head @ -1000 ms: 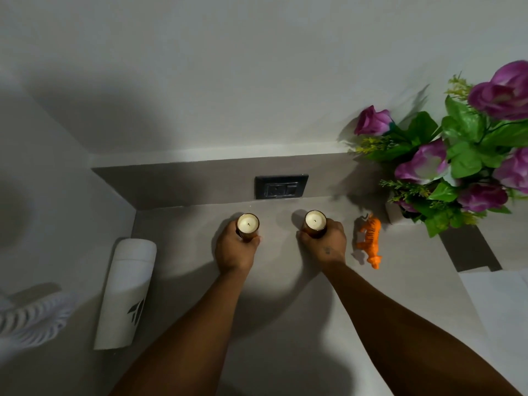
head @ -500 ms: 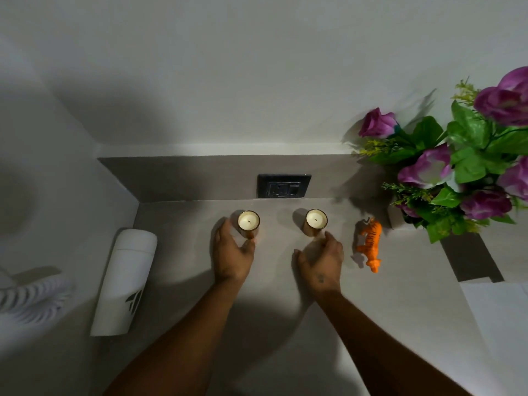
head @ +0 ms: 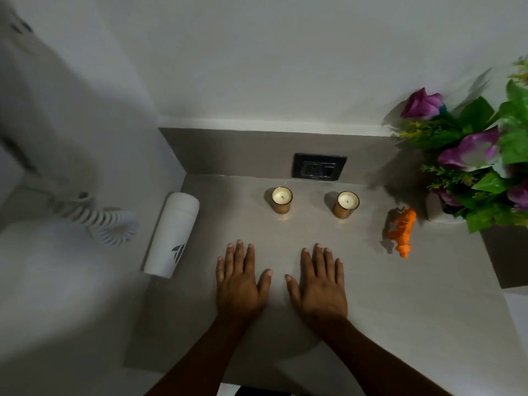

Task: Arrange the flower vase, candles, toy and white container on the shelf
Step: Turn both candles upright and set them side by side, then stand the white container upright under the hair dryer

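My left hand (head: 239, 284) and right hand (head: 320, 284) lie flat and empty, fingers spread, mid-shelf (head: 400, 310). Beyond them, two candles (head: 282, 199) (head: 346, 204) stand near the back edge; container (head: 171, 234) at the left edge, toy (head: 402, 231) beside the vase (head: 435, 208) at the right.

A black wall socket (head: 319, 169) is sitting beyond the fingertips, while 1 white ribbed object (head: 110, 224) is lying far left.
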The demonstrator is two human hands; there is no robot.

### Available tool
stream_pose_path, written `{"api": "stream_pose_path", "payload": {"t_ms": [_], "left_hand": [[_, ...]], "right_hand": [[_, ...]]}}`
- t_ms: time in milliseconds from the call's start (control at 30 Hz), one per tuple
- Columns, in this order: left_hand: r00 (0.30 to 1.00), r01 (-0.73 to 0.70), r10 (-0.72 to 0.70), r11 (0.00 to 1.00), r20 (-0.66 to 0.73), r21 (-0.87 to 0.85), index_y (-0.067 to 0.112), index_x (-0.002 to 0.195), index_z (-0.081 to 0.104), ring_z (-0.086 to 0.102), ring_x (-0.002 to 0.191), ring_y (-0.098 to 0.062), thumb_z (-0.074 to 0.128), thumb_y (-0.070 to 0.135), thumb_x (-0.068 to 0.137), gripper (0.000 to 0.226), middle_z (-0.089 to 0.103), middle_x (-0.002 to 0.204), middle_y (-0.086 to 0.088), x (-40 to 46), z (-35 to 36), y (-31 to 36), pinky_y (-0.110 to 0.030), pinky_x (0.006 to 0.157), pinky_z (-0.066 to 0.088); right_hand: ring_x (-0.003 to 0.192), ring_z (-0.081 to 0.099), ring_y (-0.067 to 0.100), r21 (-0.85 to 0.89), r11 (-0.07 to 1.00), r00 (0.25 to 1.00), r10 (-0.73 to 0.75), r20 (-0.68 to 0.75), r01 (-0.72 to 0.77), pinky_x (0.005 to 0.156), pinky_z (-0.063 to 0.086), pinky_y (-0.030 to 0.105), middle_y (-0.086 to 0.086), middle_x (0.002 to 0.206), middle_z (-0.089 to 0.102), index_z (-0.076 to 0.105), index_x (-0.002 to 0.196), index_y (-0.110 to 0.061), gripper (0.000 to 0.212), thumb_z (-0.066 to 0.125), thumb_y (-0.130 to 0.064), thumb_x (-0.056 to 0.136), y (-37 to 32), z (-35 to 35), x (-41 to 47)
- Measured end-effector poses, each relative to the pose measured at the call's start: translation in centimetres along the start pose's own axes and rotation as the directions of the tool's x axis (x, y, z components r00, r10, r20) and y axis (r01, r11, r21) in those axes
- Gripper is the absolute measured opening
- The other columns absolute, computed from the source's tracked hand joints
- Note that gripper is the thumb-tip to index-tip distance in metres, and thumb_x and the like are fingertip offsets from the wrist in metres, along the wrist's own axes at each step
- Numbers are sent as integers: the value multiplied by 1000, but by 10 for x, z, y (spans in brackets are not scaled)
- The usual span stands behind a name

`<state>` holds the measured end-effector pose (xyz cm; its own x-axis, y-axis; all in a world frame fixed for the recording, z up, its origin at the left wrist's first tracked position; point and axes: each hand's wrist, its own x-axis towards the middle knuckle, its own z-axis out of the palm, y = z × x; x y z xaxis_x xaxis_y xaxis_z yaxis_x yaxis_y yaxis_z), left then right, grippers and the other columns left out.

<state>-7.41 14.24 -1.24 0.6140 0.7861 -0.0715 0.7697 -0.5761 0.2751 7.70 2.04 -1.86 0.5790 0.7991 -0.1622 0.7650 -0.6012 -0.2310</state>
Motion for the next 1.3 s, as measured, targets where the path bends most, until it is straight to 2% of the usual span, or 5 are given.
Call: {"api": "stream_pose_path", "payload": {"t_ms": [100,300,600,867,1300], "left_hand": [[1000,3,-3,998,6,-56,16,162,9,-1,158,-27,31,68,95,87,0,171,-8,-5,-10,0,-48,127,0],[846,248,-312,948,-432,-200,-3,154,23,26,149,-44,66,58,83,102,26,161,-27,-6,-56,-28,-53,124,11],[792,466,-525,850,-313,-247,4,142,47,45,131,-45,84,19,65,87,51,141,-24,4,-102,-77,-57,107,35],[872,354,-450,854,-196,-382,7,148,45,47,131,-43,78,4,79,77,44,146,-24,-14,-89,-70,-54,108,45],[936,253,-279,957,-215,-141,7,134,58,52,126,-41,65,3,87,48,59,137,-17,90,-207,-15,-50,104,45]], "right_hand": [[156,-3,32,-19,1000,1000,3,-13,-4,125,-5,50,12,170,7,15,162,-20,83,13,-72,97,0,-3,-1],[156,3,34,-19,1000,1000,-16,-7,15,125,-3,49,14,169,12,18,162,-19,82,16,-71,98,-2,-9,-3],[156,-1,33,-5,999,999,-42,-10,42,126,0,52,13,170,7,13,162,-19,80,16,-69,99,-1,-12,-6],[156,5,34,32,998,998,-45,-40,46,126,2,51,15,169,15,22,160,-18,81,18,-68,97,-2,-15,-8],[156,4,32,31,999,999,-38,-36,39,126,1,50,13,169,13,20,160,-20,81,16,-71,97,1,-9,-5]]}}
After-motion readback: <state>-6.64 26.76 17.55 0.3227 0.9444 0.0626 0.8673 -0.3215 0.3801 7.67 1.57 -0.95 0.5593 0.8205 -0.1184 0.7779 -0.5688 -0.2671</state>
